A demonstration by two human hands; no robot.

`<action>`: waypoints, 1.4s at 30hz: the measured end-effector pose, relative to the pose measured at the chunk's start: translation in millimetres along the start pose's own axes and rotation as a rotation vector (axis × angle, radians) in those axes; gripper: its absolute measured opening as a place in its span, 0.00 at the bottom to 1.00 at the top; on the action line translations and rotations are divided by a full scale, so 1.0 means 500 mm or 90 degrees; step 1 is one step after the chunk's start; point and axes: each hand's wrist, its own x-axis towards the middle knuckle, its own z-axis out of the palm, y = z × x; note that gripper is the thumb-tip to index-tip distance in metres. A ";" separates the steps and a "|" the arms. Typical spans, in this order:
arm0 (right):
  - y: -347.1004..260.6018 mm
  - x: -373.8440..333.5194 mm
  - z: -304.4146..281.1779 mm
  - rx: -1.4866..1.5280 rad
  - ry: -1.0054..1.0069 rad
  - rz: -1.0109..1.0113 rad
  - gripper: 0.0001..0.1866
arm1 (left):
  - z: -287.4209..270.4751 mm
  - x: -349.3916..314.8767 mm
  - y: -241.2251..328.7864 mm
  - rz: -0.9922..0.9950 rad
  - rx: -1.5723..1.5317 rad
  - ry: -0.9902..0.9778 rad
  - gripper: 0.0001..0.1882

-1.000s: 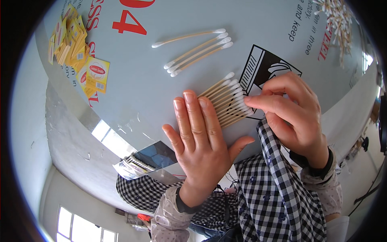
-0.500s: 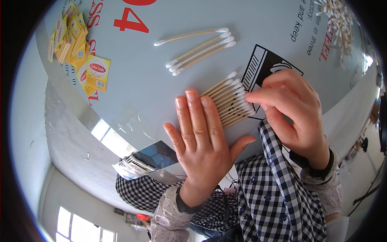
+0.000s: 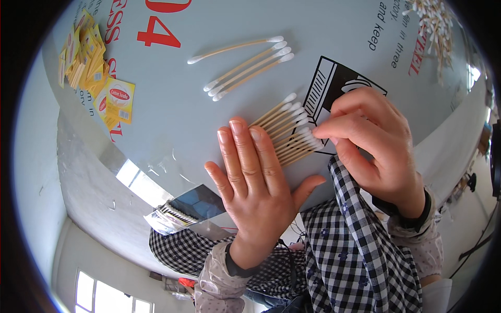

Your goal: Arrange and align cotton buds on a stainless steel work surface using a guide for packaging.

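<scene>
A row of cotton swabs point(image 3: 284, 125) with wooden sticks and white heads lies side by side on the grey table sheet. My left hand point(image 3: 255, 177) rests flat over their left ends, fingers stretched out and thumb apart, hiding those ends. At the right, my right hand point(image 3: 373, 138) touches the white heads with its index fingertip. Its other fingers are bent, the thumb sits just below the index finger, and no swab shows in its grip. A small gap parts the upper swabs from the lower ones. Farther off lie several separate swabs point(image 3: 248, 70), one of them bowed.
Yellow printed packets point(image 3: 86, 52) are piled at the far left. A large heap of loose swabs point(image 3: 436, 28) lies at the far right. Near the table's front left edge sits a clear bag of swabs point(image 3: 172, 214). Black-and-white checked cloth point(image 3: 355, 250) covers my lap.
A gap has appeared among the row's white heads near my right index fingertip. Table, things and hands appear slightly farther left in the picture. My left hand stays flat on the swabs.
</scene>
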 end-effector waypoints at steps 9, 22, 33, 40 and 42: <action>0.000 0.003 -0.005 -0.011 -0.021 -0.013 0.14 | -0.003 0.002 0.000 0.003 -0.016 0.002 0.58; 0.010 0.019 0.022 0.031 0.054 -0.085 0.16 | -0.002 0.003 0.001 0.004 -0.011 0.020 0.58; 0.009 0.028 0.031 0.008 0.020 -0.143 0.20 | 0.003 -0.001 -0.001 0.000 -0.006 0.032 0.59; 0.013 0.023 0.036 0.021 0.038 -0.142 0.20 | 0.005 -0.002 -0.001 -0.003 -0.008 0.031 0.58; 0.013 0.024 0.037 0.021 0.038 -0.143 0.20 | 0.005 -0.003 -0.001 -0.005 -0.008 0.028 0.58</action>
